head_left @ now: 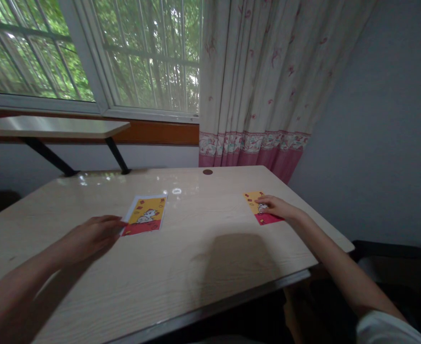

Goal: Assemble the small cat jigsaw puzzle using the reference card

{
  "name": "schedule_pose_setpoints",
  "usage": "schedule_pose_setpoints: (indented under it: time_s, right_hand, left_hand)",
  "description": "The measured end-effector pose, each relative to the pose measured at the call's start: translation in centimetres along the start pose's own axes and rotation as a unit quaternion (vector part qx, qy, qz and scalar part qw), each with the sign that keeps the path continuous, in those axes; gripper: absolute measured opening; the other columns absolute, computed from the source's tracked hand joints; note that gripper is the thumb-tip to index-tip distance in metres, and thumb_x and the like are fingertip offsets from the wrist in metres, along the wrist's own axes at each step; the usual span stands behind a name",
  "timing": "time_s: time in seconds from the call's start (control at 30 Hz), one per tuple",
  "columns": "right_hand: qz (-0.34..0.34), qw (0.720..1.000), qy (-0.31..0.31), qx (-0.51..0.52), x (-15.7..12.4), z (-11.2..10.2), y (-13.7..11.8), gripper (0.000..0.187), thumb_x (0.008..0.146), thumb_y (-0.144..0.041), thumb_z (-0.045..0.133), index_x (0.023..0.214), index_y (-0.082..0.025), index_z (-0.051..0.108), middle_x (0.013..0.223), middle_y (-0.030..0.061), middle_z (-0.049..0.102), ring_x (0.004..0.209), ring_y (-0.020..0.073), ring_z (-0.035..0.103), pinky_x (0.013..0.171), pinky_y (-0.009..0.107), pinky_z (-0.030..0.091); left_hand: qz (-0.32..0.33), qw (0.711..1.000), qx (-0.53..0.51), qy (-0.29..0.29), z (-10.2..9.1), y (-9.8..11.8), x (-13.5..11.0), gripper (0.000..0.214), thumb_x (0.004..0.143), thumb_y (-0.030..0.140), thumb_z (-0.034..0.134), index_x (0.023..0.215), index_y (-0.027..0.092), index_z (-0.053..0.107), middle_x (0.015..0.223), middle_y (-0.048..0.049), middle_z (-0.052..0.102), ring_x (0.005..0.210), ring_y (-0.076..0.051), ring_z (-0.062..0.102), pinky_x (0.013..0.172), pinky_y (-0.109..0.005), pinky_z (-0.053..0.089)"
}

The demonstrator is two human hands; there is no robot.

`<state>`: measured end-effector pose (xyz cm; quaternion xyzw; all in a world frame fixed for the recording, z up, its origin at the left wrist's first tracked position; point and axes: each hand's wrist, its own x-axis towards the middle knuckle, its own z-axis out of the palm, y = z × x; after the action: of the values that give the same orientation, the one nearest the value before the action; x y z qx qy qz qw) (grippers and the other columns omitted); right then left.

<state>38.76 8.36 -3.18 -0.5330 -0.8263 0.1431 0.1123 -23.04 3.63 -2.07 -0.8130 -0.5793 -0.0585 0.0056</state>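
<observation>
A printed card (146, 212) with a white border shows a white cartoon animal on yellow above a red strip. It is on the left half of the table, and my left hand (97, 234) pinches its lower left edge between thumb and fingers. Toward the table's right side lies a similar yellow and red card (252, 200), without a visible white border. My right hand (277, 207) rests over that card's right part, thumb and fingers apart, hiding some of the picture.
Both cards are on a pale wood-grain table (181, 267) with a round dark cable hole cover (208, 172) near its back edge. A raised shelf (56, 126) on black legs stands back left. Behind are a barred window and a curtain (253, 86); a dark chair (393, 251) is at right.
</observation>
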Motion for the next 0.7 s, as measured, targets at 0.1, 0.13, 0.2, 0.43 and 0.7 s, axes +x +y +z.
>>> schedule_pose_setpoints:
  time_s: [0.1,0.13,0.2,0.43,0.7]
  right_hand:
    - [-0.024,0.999,0.012,-0.022,0.4,-0.4,-2.3,0.041,0.078,-0.031,0.061,0.118,-0.019,0.062,0.123,0.0114,0.059,0.115,0.0258,0.053,0.1,0.041,0.039]
    - [-0.041,0.998,0.026,-0.026,0.8,-0.4,-3.6,0.039,0.078,-0.029,0.061,0.117,-0.02,0.063,0.121,0.0104,0.06,0.114,0.0256,0.053,0.1,0.042,0.039]
    - [-0.086,0.995,0.051,-0.026,1.9,0.1,-6.9,0.032,0.081,-0.028,0.058,0.111,-0.02,0.066,0.115,0.0092,0.063,0.11,0.0238,0.055,0.098,0.041,0.039]
    - [-0.135,0.989,0.046,-0.049,8.0,4.3,-18.9,0.032,0.091,-0.027,0.045,0.119,-0.025,0.061,0.115,0.005,0.064,0.111,0.0202,0.052,0.097,0.034,0.036]
    - [0.064,0.991,0.039,-0.113,11.8,3.7,-15.6,0.034,0.088,-0.038,0.048,0.12,-0.033,0.06,0.121,0.0041,0.061,0.115,0.0248,0.049,0.095,0.039,0.038]
  left_hand:
    - [0.046,0.998,-0.031,-0.027,0.0,1.5,0.2,0.046,0.079,0.043,0.043,0.117,0.025,0.062,0.126,-0.0059,0.059,0.113,-0.029,0.053,0.096,-0.04,0.042]
    - [0.046,0.998,-0.027,-0.026,0.0,2.5,0.5,0.048,0.079,0.044,0.042,0.119,0.024,0.061,0.128,-0.0077,0.057,0.115,-0.03,0.051,0.096,-0.042,0.042]
    - [0.063,0.998,-0.015,-0.012,-0.1,5.0,1.5,0.05,0.082,0.046,0.038,0.12,0.022,0.061,0.129,-0.0107,0.055,0.117,-0.03,0.049,0.097,-0.043,0.04]
    - [0.064,0.997,0.017,0.049,0.4,14.8,6.8,0.043,0.085,0.046,0.04,0.106,0.02,0.067,0.119,-0.0111,0.059,0.11,-0.029,0.051,0.09,-0.041,0.044]
    - [0.052,0.997,-0.024,0.053,1.6,16.4,7.7,0.049,0.085,0.049,0.044,0.121,0.018,0.055,0.125,-0.0125,0.054,0.112,-0.028,0.05,0.092,-0.042,0.043]
